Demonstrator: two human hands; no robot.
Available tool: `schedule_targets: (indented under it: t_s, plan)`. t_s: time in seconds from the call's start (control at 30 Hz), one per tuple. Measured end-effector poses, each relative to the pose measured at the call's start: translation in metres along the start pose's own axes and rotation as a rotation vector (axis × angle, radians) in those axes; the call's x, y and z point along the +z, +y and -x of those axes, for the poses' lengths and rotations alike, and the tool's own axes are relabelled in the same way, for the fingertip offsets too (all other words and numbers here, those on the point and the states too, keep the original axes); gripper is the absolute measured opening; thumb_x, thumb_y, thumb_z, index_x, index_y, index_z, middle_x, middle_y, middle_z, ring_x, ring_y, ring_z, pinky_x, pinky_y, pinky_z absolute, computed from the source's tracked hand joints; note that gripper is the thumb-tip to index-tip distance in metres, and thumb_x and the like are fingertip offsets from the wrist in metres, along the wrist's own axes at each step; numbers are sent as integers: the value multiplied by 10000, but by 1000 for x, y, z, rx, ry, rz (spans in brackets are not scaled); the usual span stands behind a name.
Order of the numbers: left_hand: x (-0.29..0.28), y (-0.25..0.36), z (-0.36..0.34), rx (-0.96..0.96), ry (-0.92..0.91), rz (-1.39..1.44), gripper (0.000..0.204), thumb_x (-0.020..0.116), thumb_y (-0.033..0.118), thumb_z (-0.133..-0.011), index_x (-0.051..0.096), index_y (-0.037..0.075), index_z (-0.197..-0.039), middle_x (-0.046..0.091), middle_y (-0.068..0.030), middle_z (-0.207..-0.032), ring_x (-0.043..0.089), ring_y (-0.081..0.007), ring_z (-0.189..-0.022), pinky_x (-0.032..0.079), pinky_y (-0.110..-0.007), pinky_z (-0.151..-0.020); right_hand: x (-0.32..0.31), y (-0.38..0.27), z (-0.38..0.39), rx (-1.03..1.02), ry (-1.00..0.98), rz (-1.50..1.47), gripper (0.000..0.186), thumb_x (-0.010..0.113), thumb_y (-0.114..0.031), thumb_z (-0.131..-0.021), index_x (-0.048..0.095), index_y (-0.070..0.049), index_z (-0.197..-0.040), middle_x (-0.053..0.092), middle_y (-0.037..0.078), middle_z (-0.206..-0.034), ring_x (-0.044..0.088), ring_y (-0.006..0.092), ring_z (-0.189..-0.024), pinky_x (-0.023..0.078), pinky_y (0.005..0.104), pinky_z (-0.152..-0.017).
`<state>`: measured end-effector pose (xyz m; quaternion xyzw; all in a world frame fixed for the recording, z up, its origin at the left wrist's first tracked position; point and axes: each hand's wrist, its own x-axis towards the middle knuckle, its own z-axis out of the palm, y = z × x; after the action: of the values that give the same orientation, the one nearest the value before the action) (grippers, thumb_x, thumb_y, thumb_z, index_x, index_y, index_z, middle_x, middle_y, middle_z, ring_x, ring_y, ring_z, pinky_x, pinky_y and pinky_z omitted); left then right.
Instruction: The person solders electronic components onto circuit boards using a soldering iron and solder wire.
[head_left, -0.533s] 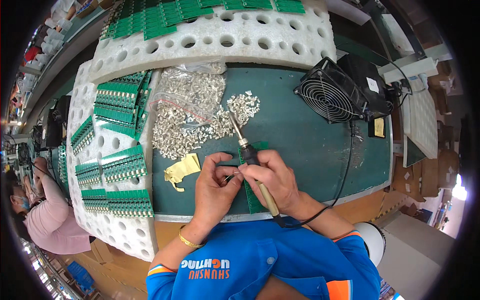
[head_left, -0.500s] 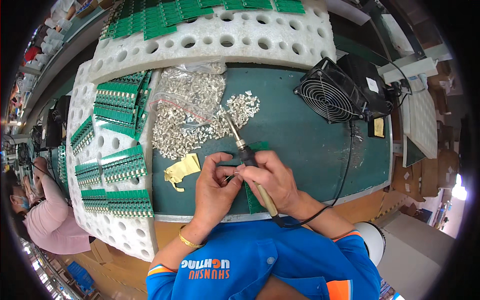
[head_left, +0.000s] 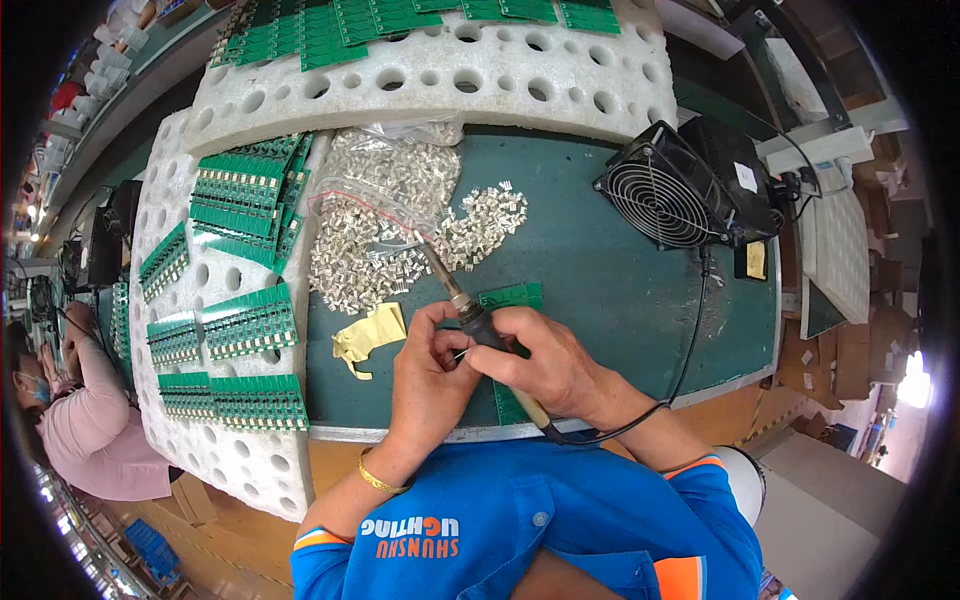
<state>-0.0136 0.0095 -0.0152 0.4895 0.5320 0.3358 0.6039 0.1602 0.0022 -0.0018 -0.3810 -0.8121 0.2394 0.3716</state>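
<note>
My right hand (head_left: 552,368) is wrapped round a soldering iron (head_left: 479,326). The iron's metal tip points up and away to the left, over the edge of a heap of small white connectors (head_left: 490,225). Close against it, my left hand (head_left: 430,378) has thumb and fingers pinched together. A thin pale strand shows at these fingertips, too small to name. Beneath the iron and my hands lies a green circuit board panel (head_left: 512,296), partly hidden. A crumpled yellow cloth-like piece (head_left: 370,335) rests left of my left hand.
A clear plastic bag of connectors (head_left: 395,170) lies behind the heap. Green circuit board panels (head_left: 250,320) sit on white foam (head_left: 235,455) at left, more on foam at the back. A black fan (head_left: 660,190) stands right; the iron's cord (head_left: 690,350) crosses the table. A co-worker sits far left.
The soldering iron has tilted, its tip swinging slightly left. More of the green panel shows behind my right hand. Both hands stay close together, and the whole view has shifted a little.
</note>
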Motion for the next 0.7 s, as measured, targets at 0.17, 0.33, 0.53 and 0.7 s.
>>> schedule_targets:
  t_s: [0.17,0.33,0.53,0.7]
  plan:
    - [0,3,1,-55,-28,25,402,697,-35,-833,492,36,-1172,680,-23,-817,444,-12,-598,384,-192,-531,3,2,17,138,54,-70,401,669,-59,-806,575,-132,-1189,502,132,-987,585,281,-817,526,385,-701]
    - [0,-5,2,-22,-48,141,185,680,-44,-852,595,26,-1001,646,40,-820,426,8,-627,363,-171,-539,8,4,22,127,117,-5,468,679,4,-761,572,-102,-1204,486,149,-1001,593,292,-816,548,373,-670]
    - [-3,3,3,-74,-79,33,73,668,-42,-881,627,15,-899,627,44,-843,510,8,-709,405,-149,-609,12,5,23,132,148,8,457,672,3,-762,568,-95,-1196,477,149,-991,590,295,-818,542,375,-665]
    - [0,2,2,-72,-40,44,79,690,-30,-849,642,32,-858,594,69,-748,410,13,-604,345,-165,-525,13,2,24,157,191,4,438,710,-9,-739,592,-91,-1153,493,142,-957,590,299,-779,524,384,-642]
